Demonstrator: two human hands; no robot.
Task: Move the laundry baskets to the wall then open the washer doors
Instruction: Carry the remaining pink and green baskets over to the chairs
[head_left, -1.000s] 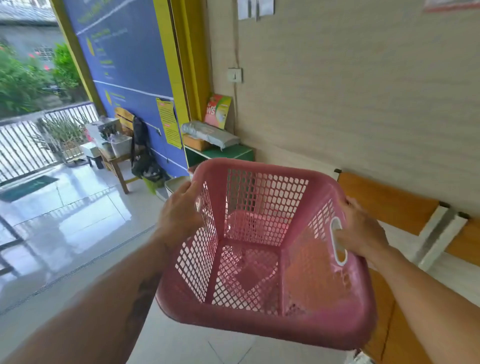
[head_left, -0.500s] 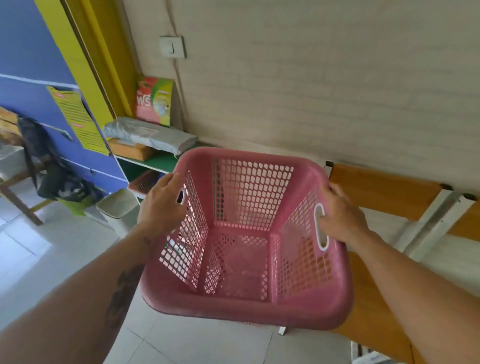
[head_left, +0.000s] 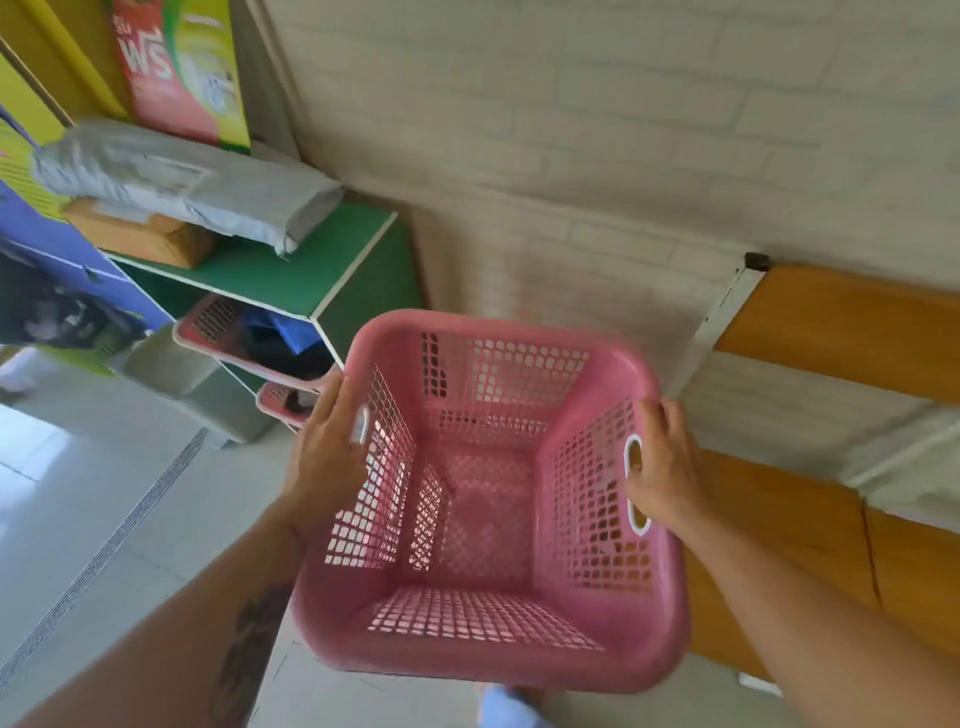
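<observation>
Closer to the brick wall (head_left: 597, 171) than before, the pink laundry basket (head_left: 488, 649) hangs empty between both hands. Left hand (head_left: 324, 457) and right hand (head_left: 662, 467) each curl closed around a side handle. Green shelf (head_left: 291, 270) with two more pink baskets (head_left: 208, 322) stands left; a wooden bench (head_left: 810, 519) lies right.

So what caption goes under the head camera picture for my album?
Two hands, left and right, carry an empty pink basket toward the wall.
</observation>
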